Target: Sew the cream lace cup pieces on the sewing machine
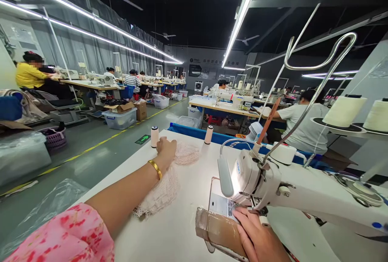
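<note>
My left hand [165,153], with a gold bracelet above it, reaches to the far left part of the white table [133,241], its fingers curled down beside a pink thread cone [154,137]. What those fingers hold is hidden. Pale pink lace [187,153] lies just right of the hand, and more lace [162,195] lies under the wrist. My right hand [257,229] rests by the needle area of the white sewing machine [291,195], fingers close together near the metal plate [220,204] and a brown taped block [222,231]; its fingertips are partly hidden.
A second thread cone [208,135] stands at the table's back edge. Large white cones [344,110] and a bent metal thread guide [321,68] are at the right. Other people sit at machines beyond. Plastic bins [119,118] line the floor aisle at left.
</note>
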{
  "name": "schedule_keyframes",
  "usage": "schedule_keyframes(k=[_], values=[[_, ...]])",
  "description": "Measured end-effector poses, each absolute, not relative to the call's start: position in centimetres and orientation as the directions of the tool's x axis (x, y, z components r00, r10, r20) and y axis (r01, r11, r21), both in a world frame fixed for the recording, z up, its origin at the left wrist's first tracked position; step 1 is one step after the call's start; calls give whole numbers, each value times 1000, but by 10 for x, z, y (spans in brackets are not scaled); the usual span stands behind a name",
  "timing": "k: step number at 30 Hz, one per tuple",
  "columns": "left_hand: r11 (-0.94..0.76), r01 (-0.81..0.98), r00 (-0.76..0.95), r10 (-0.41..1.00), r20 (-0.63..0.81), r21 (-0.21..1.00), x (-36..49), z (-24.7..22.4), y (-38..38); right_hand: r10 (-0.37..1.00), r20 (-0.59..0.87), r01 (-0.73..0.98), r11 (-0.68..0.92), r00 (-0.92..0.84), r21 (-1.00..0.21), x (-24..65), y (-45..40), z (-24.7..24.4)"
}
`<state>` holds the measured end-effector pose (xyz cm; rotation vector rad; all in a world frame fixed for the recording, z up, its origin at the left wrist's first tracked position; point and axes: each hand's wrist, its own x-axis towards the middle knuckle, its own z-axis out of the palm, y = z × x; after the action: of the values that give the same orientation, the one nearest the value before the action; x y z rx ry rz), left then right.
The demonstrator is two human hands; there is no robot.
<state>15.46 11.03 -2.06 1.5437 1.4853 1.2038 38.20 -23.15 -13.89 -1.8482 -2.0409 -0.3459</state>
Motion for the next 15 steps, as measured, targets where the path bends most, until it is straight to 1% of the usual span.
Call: schedule_keyframes(k=[2, 4, 7, 9, 12, 15], values=[[-235, 499, 42, 968, 247, 834, 150, -17, 107, 894, 441, 991, 120, -84, -56, 383, -231, -140], [-359, 581, 208, 933, 292, 731, 152, -15, 104, 887, 454, 991, 123, -85, -54, 383, -230, -141], [-521, 624, 446, 849, 282, 582, 160, -17, 97, 884, 459, 991, 122, -86, -48, 383, -229, -141], [-604, 610, 559, 787, 262, 513, 165, -21, 92, 885, 457, 992, 119, -85, -45, 382, -229, -140], [-695, 546, 674, 696, 247, 469, 167, -27, 90, 889, 452, 992, 112, -73, -60, 381, -230, -137], [-738, 467, 738, 629, 245, 488, 166, -28, 92, 891, 448, 990, 114, -68, -76, 381, -231, -135]])
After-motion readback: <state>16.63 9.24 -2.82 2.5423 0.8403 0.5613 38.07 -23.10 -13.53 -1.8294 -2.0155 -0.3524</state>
